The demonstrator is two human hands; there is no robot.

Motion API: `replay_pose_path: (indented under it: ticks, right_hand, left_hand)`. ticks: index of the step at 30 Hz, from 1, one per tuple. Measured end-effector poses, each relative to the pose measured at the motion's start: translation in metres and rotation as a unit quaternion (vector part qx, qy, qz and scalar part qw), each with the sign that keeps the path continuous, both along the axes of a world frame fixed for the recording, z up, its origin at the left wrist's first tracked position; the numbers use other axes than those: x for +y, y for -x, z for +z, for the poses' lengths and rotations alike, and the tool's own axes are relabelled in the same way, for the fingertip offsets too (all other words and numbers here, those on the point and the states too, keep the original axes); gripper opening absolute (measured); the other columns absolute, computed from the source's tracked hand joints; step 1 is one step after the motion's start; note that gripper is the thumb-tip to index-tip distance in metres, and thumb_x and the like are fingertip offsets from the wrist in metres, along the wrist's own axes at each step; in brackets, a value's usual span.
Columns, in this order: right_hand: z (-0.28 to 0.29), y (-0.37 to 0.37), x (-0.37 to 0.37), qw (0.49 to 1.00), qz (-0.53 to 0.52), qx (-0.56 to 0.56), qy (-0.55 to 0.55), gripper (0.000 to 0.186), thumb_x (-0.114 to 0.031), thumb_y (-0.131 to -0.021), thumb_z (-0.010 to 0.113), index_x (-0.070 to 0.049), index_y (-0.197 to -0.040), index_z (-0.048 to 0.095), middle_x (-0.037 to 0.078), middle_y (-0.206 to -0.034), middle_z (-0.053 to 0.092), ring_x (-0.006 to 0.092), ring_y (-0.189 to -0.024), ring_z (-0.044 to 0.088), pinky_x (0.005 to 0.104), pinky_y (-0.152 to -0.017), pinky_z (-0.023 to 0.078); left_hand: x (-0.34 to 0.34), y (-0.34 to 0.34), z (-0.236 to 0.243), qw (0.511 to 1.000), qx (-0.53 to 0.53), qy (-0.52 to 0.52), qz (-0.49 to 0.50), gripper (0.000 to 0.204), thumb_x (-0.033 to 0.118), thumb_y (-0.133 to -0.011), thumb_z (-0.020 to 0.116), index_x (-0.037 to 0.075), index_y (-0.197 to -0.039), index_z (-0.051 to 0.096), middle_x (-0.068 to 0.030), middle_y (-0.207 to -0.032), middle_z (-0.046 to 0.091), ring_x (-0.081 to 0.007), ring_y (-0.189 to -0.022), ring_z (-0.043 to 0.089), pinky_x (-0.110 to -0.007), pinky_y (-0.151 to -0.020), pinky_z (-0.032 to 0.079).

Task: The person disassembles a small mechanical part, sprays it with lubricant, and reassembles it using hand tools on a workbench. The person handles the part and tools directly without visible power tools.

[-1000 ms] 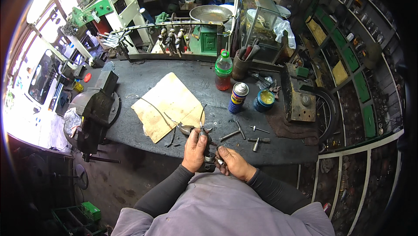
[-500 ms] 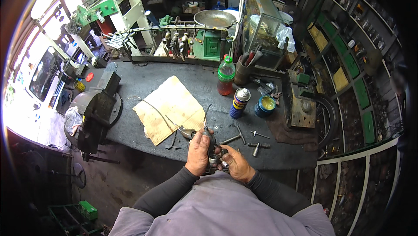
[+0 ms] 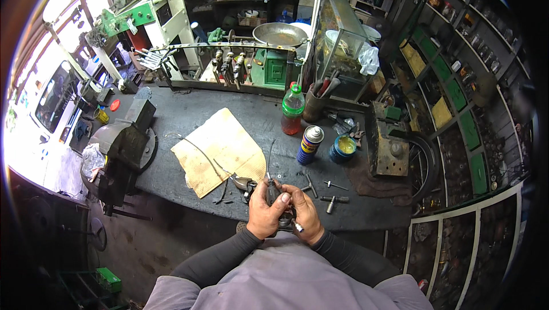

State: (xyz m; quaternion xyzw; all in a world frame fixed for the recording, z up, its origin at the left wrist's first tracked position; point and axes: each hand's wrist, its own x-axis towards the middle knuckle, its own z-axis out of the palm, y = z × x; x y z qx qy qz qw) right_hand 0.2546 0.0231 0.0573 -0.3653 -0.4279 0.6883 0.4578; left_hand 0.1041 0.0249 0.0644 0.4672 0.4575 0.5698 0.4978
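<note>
At the bench's front edge, my left hand (image 3: 264,216) is closed around a dark metal lever assembly (image 3: 272,189) with a thin cable rising from it and a lever (image 3: 245,183) jutting left. My right hand (image 3: 306,218) is closed on the same assembly, thumb beside the left thumb, with a small chrome fitting (image 3: 298,228) below its fingers. The assembly's lower part is largely hidden by my hands. A long cable lies across a tan paper sheet (image 3: 214,138) behind them. Metal T-handle tools (image 3: 330,200) lie just right of my hands.
A bench vise (image 3: 117,150) is at left on the dark bench (image 3: 160,178). A bottle of red liquid (image 3: 291,117), spray can (image 3: 309,144), grease tub (image 3: 343,148) and tool holder (image 3: 313,106) stand behind my hands. A metal block (image 3: 389,150) and shelving (image 3: 474,138) are at right.
My right hand has moved up and inward, closing over the assembly beside my left thumb. The view has shifted, so the bench appears slightly lower in the picture.
</note>
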Motion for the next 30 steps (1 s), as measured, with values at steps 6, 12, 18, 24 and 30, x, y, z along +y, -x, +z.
replay_pose_path:
  ticks: [6,12,18,24,30]
  right_hand:
    - [-0.005,-0.003,0.003,0.990,-0.046,-0.093,-0.099,0.058,-0.049,-0.121,0.046,0.005,-0.130,0.066,0.010,-0.113,0.073,0.0154,-0.103,0.068,0.0323,-0.092,0.055]
    - [-0.005,-0.002,0.008,0.974,-0.037,-0.187,-0.119,0.056,-0.049,-0.120,0.048,0.004,-0.128,0.066,0.011,-0.111,0.073,0.0163,-0.103,0.067,0.0337,-0.092,0.054]
    - [0.024,-0.006,-0.003,0.884,-0.027,-0.272,-0.380,0.078,-0.048,-0.101,0.079,0.003,-0.154,0.053,0.025,-0.145,0.061,0.0404,-0.133,0.064,0.0498,-0.110,0.055]
    - [0.055,-0.022,0.019,0.745,0.037,-0.317,-0.585,0.058,-0.030,-0.086,0.091,-0.001,-0.131,0.071,0.016,-0.126,0.070,0.0350,-0.114,0.072,0.0471,-0.100,0.059]
    - [0.052,-0.021,0.022,0.746,0.039,-0.304,-0.591,0.050,-0.029,-0.084,0.091,0.000,-0.121,0.073,0.014,-0.114,0.071,0.0338,-0.105,0.073,0.0455,-0.092,0.062]
  left_hand:
    - [0.003,-0.004,0.004,0.996,-0.085,0.021,-0.026,0.040,0.032,-0.099,0.079,0.005,-0.120,0.058,-0.0005,-0.102,0.061,-0.0075,-0.090,0.055,-0.026,-0.080,0.050]
    - [0.012,0.005,-0.014,0.985,-0.144,0.055,-0.074,0.046,0.037,-0.101,0.081,0.005,-0.125,0.059,-0.0008,-0.103,0.062,-0.0091,-0.091,0.058,-0.027,-0.081,0.050]
    - [0.022,0.032,-0.025,0.806,-0.524,0.173,-0.216,0.069,0.073,-0.108,0.053,0.009,-0.134,0.061,-0.0045,-0.093,0.061,-0.0157,-0.071,0.055,-0.031,-0.063,0.046]
    - [0.010,0.020,-0.026,0.817,-0.496,0.240,-0.167,0.064,0.068,-0.112,0.051,0.008,-0.127,0.068,-0.0062,-0.105,0.074,-0.0201,-0.090,0.074,-0.038,-0.078,0.064]
    - [0.005,0.020,-0.031,0.816,-0.474,0.254,-0.209,0.061,0.067,-0.112,0.052,0.009,-0.124,0.069,-0.0058,-0.105,0.075,-0.0187,-0.089,0.074,-0.033,-0.073,0.062]
